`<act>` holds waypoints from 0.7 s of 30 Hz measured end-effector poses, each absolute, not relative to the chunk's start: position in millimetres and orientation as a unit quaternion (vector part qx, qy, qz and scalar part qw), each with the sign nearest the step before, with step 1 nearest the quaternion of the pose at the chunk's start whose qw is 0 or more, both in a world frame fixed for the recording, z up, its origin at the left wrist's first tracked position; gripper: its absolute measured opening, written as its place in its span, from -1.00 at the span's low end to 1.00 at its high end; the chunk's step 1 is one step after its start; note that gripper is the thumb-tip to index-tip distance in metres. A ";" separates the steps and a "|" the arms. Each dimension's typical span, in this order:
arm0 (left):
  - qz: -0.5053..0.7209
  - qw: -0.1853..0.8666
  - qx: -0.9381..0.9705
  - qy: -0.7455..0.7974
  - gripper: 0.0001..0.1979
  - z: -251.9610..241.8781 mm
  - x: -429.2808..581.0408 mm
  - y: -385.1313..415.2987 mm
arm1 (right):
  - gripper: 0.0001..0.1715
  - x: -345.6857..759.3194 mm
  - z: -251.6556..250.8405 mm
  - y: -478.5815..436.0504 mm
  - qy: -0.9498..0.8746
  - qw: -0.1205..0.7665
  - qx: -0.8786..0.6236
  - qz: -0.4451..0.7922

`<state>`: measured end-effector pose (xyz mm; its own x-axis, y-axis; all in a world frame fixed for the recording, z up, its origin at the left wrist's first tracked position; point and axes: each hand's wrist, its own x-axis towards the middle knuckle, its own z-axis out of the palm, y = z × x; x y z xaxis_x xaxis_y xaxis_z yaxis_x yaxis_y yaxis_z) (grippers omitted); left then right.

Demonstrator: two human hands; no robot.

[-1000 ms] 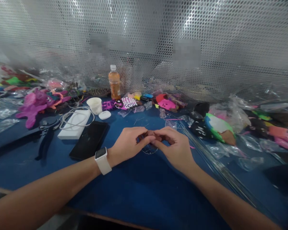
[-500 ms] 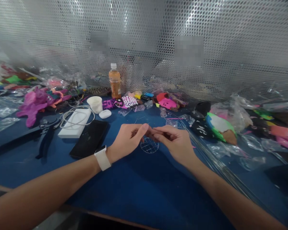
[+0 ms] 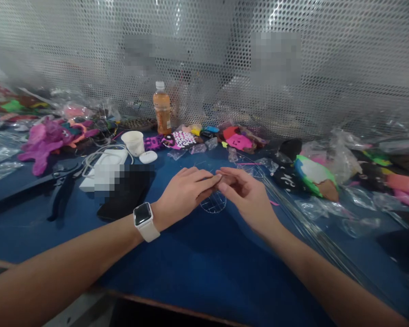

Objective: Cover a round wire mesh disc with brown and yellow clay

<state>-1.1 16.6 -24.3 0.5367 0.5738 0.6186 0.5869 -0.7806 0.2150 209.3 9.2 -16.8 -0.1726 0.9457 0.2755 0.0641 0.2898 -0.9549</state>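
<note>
My left hand (image 3: pixel 186 191), with a white watch (image 3: pixel 143 217) on its wrist, is rolled palm down above the table. Its fingers are closed at the top of a round wire grid (image 3: pixel 214 203), whose lower half shows below the fingertips. From the other side my right hand (image 3: pixel 247 194) pinches at the same spot with thumb and fingers, and the fingertips of both hands meet. The fingers hide the upper part of the grid and the exact point of grip.
Long thin metal wires (image 3: pixel 303 222) lie to the right. Pliers (image 3: pixel 61 186), a white box (image 3: pixel 105 170) with a cable and a dark flat object (image 3: pixel 127 193) lie left. Behind are a paper cup (image 3: pixel 133 143), a bottle (image 3: pixel 162 109), colourful clay pieces (image 3: pixel 240 141) and a perforated metal panel (image 3: pixel 204 59).
My left hand has rolled over, so its back and the watch face now point up and its thumb is tucked lower. My right hand stays nearly in place, with its fingers slightly more curved.
</note>
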 end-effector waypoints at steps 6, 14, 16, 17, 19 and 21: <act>-0.314 -0.032 -0.882 -0.349 -0.58 -18.5 1.1 11.4 | -0.52 212.3 -20.7 13.9 -0.633 0.501 -0.426 0.408; -0.329 -0.091 -0.826 -0.449 -0.67 -23.8 -1.2 21.7 | -0.76 221.5 -9.9 16.0 -0.716 0.458 -0.433 0.301; -0.336 -0.107 -0.807 -0.474 -0.68 -26.9 -2.1 25.2 | -0.76 224.7 -5.5 14.9 -0.770 0.423 -0.424 0.220; -0.346 -0.116 -0.798 -0.479 -0.68 -28.4 -2.5 26.9 | -0.73 226.3 -4.6 14.9 -0.799 0.400 -0.410 0.184; -0.370 -0.130 -0.786 -0.478 -0.70 -30.7 -3.0 29.3 | -0.68 228.9 -5.5 16.1 -0.851 0.353 -0.368 0.122; -0.380 -0.136 -0.782 -0.476 -0.71 -31.7 -3.0 30.4 | -0.65 230.5 -9.4 18.3 -0.885 0.318 -0.330 0.079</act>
<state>-3.0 30.4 -31.7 0.2589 0.8467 0.4649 0.6403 -0.5108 0.5737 230.5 18.3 -9.4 -0.5803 0.6341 0.5109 0.5342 0.7700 -0.3489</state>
